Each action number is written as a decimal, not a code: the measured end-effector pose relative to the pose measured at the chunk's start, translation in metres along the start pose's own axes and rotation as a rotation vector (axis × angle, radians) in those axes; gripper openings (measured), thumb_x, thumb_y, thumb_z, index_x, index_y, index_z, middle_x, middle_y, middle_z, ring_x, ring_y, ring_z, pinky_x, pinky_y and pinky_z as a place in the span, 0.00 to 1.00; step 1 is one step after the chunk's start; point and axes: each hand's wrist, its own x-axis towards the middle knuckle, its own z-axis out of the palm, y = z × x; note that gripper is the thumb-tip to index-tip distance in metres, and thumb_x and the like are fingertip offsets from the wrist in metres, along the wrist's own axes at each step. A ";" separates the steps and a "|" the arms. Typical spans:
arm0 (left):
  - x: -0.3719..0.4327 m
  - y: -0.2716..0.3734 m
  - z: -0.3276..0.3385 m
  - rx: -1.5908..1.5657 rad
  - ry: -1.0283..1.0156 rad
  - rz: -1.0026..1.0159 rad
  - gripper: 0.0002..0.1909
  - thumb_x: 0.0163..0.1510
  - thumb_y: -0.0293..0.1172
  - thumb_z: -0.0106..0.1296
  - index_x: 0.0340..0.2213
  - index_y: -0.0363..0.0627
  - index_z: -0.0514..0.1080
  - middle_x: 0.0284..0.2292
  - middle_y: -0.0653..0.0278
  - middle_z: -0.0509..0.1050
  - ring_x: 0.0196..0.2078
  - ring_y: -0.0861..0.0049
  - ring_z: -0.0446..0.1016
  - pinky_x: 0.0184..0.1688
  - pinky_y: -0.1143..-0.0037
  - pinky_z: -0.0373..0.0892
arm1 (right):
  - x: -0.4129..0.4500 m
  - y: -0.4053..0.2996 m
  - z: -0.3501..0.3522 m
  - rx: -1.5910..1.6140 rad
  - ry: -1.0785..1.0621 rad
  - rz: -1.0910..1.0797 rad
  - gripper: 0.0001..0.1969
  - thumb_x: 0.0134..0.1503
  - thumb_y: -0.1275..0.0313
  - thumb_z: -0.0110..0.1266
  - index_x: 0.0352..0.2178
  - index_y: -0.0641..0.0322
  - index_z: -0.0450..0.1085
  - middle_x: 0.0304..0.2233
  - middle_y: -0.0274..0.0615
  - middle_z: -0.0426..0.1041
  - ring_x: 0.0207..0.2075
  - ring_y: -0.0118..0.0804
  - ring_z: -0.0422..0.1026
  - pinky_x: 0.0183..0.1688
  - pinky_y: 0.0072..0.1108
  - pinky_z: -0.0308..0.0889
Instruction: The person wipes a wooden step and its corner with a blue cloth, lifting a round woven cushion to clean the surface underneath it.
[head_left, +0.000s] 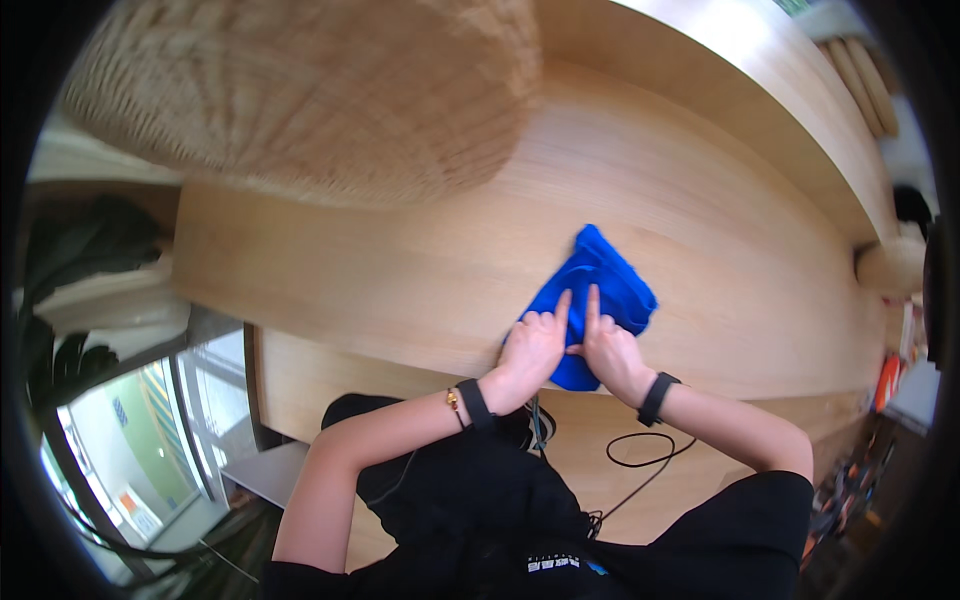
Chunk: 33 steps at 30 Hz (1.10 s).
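Note:
A blue cloth, folded into a rough wedge, lies on the wooden table near its front edge. My left hand rests on the cloth's left side, its index finger stretched forward and the other fingers curled. Beside it, my right hand touches the middle of the cloth, index finger also pointing forward. The two index fingers lie nearly parallel, a little apart. Whether any cloth is pinched under the curled fingers is hidden.
A large woven wicker shade or basket looms at the upper left, blurred. A raised wooden ledge runs along the table's far side. Below the front edge lies a looped black cable. Dark plant leaves stand at the left.

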 end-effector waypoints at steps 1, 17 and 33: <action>0.001 -0.001 -0.002 0.034 -0.006 0.021 0.31 0.39 0.29 0.42 0.48 0.34 0.52 0.17 0.67 0.63 0.20 0.79 0.64 0.19 0.81 0.64 | 0.001 -0.002 -0.002 0.006 -0.020 0.006 0.47 0.38 0.51 0.49 0.48 0.81 0.39 0.18 0.45 0.65 0.15 0.31 0.66 0.15 0.17 0.63; 0.033 -0.022 -0.012 0.151 0.001 0.226 0.29 0.40 0.26 0.41 0.47 0.35 0.54 0.19 0.64 0.63 0.20 0.79 0.62 0.21 0.82 0.64 | 0.031 -0.056 0.033 -0.271 0.196 0.412 0.29 0.44 0.72 0.38 0.51 0.60 0.45 0.10 0.29 0.54 0.07 0.22 0.57 0.03 0.19 0.54; 0.036 -0.020 -0.030 0.091 -0.347 0.066 0.29 0.43 0.25 0.39 0.49 0.32 0.48 0.42 0.44 0.59 0.29 0.66 0.63 0.33 0.74 0.63 | 0.040 -0.073 0.010 -0.003 0.024 0.329 0.29 0.49 0.71 0.33 0.53 0.55 0.37 0.11 0.35 0.53 0.06 0.28 0.56 0.02 0.27 0.57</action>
